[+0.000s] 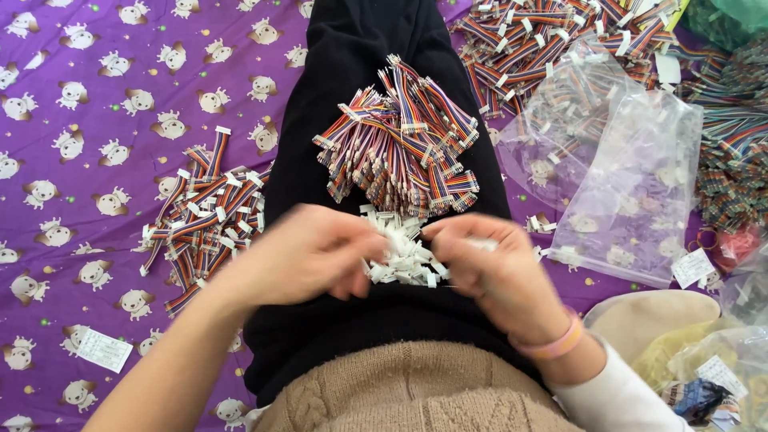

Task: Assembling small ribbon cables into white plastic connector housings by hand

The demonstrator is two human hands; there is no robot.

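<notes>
both hands work at a pile of small white connectors (404, 254) on the black lap (376, 96). the left hand (308, 256) and right hand (496, 268) are blurred; i cannot tell either grip. a bundle of rainbow ribbon cables (400, 148) lies just beyond, probably next to be fitted.

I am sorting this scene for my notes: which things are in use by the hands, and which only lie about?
In use: left hand, right hand, white connectors, wire bundle on the lap.

Lying about: wire pile on the cloth, clear bags, paper label.
</notes>
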